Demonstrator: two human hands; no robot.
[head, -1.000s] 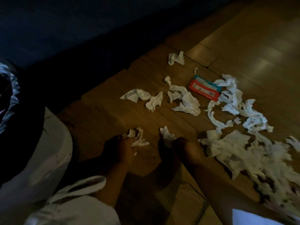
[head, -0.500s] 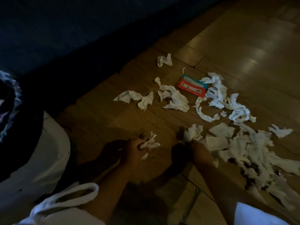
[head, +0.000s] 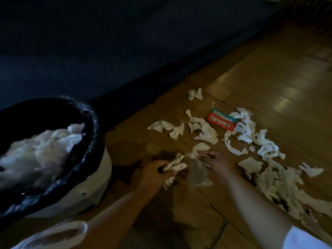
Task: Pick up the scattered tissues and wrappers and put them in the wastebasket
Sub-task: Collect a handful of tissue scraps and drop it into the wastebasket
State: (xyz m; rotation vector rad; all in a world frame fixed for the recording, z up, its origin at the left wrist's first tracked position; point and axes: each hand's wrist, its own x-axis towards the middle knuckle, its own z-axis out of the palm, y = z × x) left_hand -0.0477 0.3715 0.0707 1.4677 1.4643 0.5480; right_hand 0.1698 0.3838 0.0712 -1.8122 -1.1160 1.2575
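Crumpled white tissues (head: 204,131) lie scattered over the wooden floor, with a thick heap (head: 280,187) at the right. A red and teal wrapper (head: 221,120) lies flat among them. My left hand (head: 154,174) grips a wad of crumpled tissue (head: 175,165) just above the floor. My right hand (head: 218,163) pinches another tissue (head: 196,172) that hangs down from its fingers, close to the left hand. The wastebasket (head: 100,177), white with a black liner, stands at the left and holds a pile of white tissues.
A dark blue sofa or bed front (head: 125,51) runs along the far side of the floor. A white bag handle (head: 59,234) shows at the bottom left. Bare wooden floor (head: 269,78) lies beyond the litter.
Both hands have lifted off the floor with tissue in them and come closer together. The view has swung left, so the wastebasket's open top now shows.
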